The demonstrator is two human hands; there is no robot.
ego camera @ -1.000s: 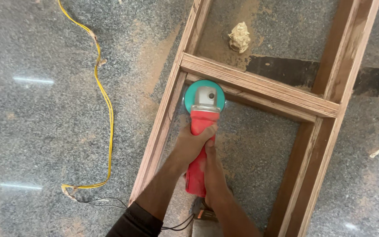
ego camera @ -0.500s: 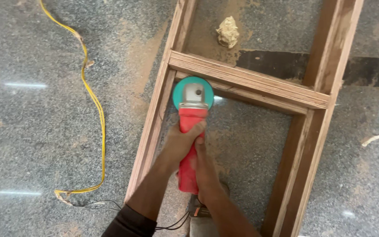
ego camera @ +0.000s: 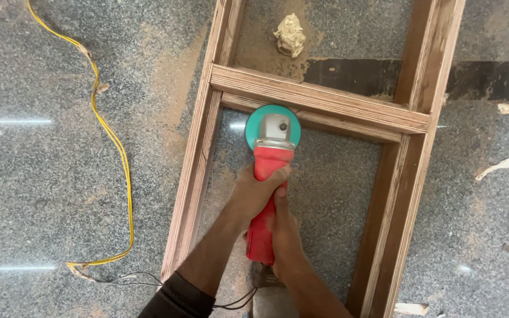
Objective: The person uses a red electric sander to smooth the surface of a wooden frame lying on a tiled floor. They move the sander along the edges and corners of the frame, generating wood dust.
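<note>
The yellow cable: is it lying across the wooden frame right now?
No, the yellow cable lies on the floor left of the wooden frame, apart from it.

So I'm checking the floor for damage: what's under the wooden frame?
Under the wooden frame lies speckled grey stone floor, dusted with sawdust, crossed by a dark strip. A crumpled wad lies inside it. The floor beneath the rails and the red grinder is hidden.

Dark sleeve (ego camera: 178,297), bare forearms, bare hands
</note>
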